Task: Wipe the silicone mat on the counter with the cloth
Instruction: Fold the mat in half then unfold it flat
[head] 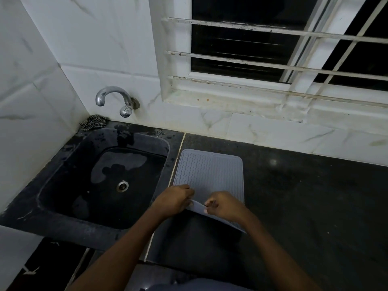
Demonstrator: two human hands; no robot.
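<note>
Nearest the camera, both forearms reach in from about 6 o'clock. The left hand [175,199] and the right hand [223,205] meet at the near edge of the grey silicone mat [206,171], and the fingers [206,210] of each are pinched closed on that edge, lifting it off the dark surface [304,196]. The near part of the mat is raised and turned so its smooth underside shows, while the far part, ribbed with wavy lines, lies flat toward 12 o'clock.

The mat sits just right of the pale seam that separates the surface from the black sink [100,179], which lies at about 9 o'clock with wet patches around its drain. A chrome tap [114,99] projects from the tiled wall above it.

Farthest off, at about 10 o'clock in the corner behind the sink, a checked cloth [93,122] lies crumpled, well apart from both hands.

The step in hand looks like positioning or flattening the mat, not wiping: neither hand holds the cloth. The next move likely calls for laying the lifted edge down flat, freeing one hand, and reaching across the sink to fetch the cloth.
</note>
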